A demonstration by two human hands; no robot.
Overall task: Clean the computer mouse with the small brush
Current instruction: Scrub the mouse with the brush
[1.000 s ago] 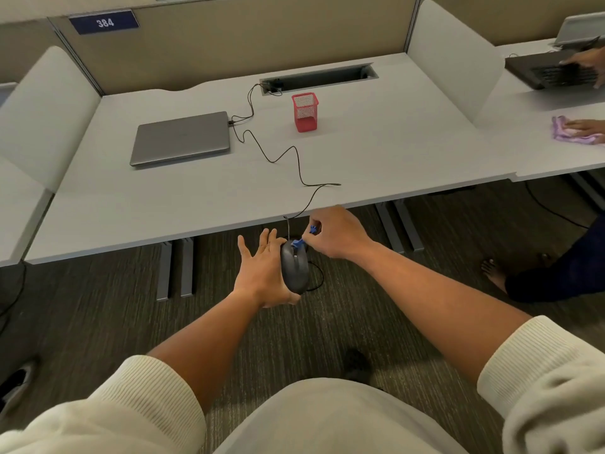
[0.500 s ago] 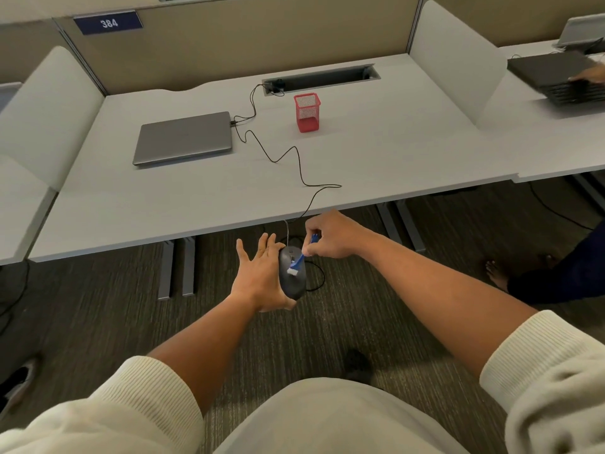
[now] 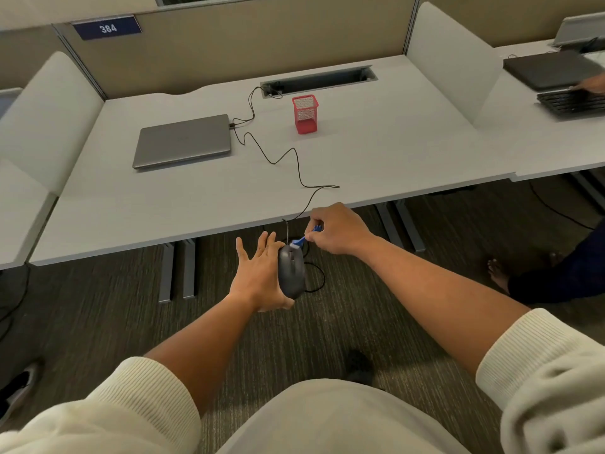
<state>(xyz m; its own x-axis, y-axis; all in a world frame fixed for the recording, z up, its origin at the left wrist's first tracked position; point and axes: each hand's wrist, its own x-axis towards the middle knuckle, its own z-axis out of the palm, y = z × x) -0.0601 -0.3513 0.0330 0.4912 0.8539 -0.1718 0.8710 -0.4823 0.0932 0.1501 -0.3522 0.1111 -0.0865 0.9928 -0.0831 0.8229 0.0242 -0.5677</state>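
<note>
The right hand [image 3: 337, 229] has a narrow, pinching grip on the small blue brush [image 3: 306, 236], thumb and forefinger curled round its handle. The white bristle end points down and left and touches the front tip of the mouse [image 3: 291, 271], near where the cord leaves it. The left hand [image 3: 258, 276] has a wide grip: its fingers are straight and spread, and the dark grey mouse lies against the palm side with the thumb tucked under its rear end. The mouse is held in the air in front of the table [image 3: 376, 152], below its near edge and above the carpet [image 3: 98, 316], with its button side facing up toward the camera.

The black cord [image 3: 296, 158] runs from the mouse up over the table edge, snakes across the top and ends at the side of a closed grey laptop [image 3: 183, 140]. A red mesh pen cup [image 3: 305, 114] stands behind the cord, near a cable slot [image 3: 319, 80] at the back of the table. A blue plate with the number 384 [image 3: 107, 27] sits on the partition. On the neighbouring table to the right another person's hand [image 3: 592, 85] rests at a black keyboard [image 3: 571, 101].
</note>
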